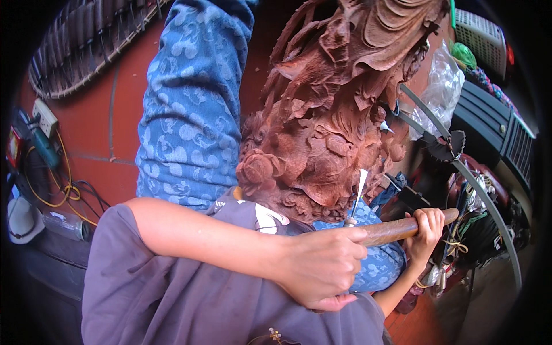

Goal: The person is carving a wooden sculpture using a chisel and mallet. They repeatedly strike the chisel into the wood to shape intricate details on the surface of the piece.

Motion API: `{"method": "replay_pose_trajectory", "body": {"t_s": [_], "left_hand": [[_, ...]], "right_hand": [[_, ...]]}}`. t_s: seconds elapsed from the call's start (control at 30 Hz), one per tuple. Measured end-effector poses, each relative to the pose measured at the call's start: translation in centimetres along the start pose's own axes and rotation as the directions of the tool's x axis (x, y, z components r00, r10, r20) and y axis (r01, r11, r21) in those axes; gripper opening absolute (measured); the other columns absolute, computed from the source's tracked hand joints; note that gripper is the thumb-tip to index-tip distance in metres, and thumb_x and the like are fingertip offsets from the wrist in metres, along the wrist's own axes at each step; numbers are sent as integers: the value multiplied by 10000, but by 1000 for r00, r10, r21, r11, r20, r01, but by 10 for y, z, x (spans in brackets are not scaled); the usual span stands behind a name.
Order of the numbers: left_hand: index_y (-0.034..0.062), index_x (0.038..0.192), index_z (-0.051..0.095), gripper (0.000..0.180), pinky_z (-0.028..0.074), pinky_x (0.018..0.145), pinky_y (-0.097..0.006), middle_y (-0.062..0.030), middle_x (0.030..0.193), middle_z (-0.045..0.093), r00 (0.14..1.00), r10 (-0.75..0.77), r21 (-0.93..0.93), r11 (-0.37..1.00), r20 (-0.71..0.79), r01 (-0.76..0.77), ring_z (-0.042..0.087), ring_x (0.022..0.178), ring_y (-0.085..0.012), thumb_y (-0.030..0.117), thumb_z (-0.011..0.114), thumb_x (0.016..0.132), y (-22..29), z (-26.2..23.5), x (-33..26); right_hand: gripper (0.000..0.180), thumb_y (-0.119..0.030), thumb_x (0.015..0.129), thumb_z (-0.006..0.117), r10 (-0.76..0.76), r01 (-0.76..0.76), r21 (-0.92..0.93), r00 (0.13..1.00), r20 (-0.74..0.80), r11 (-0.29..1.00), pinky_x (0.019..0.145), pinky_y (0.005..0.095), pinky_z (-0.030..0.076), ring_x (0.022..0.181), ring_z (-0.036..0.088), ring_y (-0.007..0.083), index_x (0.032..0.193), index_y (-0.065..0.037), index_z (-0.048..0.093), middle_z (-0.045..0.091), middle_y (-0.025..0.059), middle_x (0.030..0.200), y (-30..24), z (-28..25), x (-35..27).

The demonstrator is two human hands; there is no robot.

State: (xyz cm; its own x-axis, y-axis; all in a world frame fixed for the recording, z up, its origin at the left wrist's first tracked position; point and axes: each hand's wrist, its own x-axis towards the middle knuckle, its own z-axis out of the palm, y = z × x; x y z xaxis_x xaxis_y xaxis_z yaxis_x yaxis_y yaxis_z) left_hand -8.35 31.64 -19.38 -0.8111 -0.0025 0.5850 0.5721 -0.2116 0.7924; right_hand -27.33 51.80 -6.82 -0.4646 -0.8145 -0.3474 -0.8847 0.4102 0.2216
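A large reddish-brown wood carving [333, 109] with flowers and curling shapes fills the middle of the view. My left hand [322, 265] reaches across my body and grips a chisel [360, 187], whose thin pale blade points up against the lower edge of the carving. My right hand [426, 229] sits just to the right, closed around a round wooden mallet [397, 229] that lies level beside the chisel's handle. A leg in blue patterned cloth [190, 109] rises on the left, next to the carving.
A woven basket [86, 40] lies on the red tiled floor [109, 126] at the upper left. A power strip [45, 117], yellow cables and a plastic bottle [66, 225] lie at the left. A clear plastic bag [440, 86], curved metal bars [477, 184] and dark machine parts crowd the right.
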Motion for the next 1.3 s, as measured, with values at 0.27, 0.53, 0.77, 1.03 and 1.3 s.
{"method": "replay_pose_trajectory", "body": {"t_s": [0.27,0.53,0.77,1.03,1.3], "left_hand": [[76,639,558,302,398,715,-366,-50,687,478,985,-40,72,997,166,28,504,730,-221,324,688,750,0,-12,-5],[82,644,540,277,389,700,-374,-50,686,457,950,-84,106,993,300,54,492,695,-232,301,693,715,0,-11,-8],[82,649,545,261,383,708,-379,-49,681,445,941,-78,105,993,329,45,483,675,-234,295,686,702,2,-6,-6],[81,652,550,255,382,706,-386,-51,681,444,933,-91,114,992,347,54,483,677,-235,294,681,705,1,-6,-8],[83,638,532,265,385,709,-387,-55,675,436,945,-80,99,994,317,51,485,680,-239,291,680,712,0,-7,-8]], "right_hand": [[223,-67,645,657,-9,9,4,1000,11,1000,883,449,439,880,566,328,851,-14,591,544,126,828,7,3,1],[198,-49,654,632,12,-12,22,1000,-1,1000,890,432,444,882,564,320,843,-28,579,543,106,824,12,5,-5],[177,-32,658,629,28,-26,50,999,-44,998,918,423,436,892,558,315,824,-37,568,537,104,822,13,7,-11],[176,-35,666,631,26,-24,47,998,-50,999,912,423,439,899,554,322,829,-32,563,543,107,832,14,9,-12],[213,-48,653,647,44,-42,56,999,-24,998,886,427,436,905,539,332,841,-22,552,533,112,842,15,11,-12]]}}
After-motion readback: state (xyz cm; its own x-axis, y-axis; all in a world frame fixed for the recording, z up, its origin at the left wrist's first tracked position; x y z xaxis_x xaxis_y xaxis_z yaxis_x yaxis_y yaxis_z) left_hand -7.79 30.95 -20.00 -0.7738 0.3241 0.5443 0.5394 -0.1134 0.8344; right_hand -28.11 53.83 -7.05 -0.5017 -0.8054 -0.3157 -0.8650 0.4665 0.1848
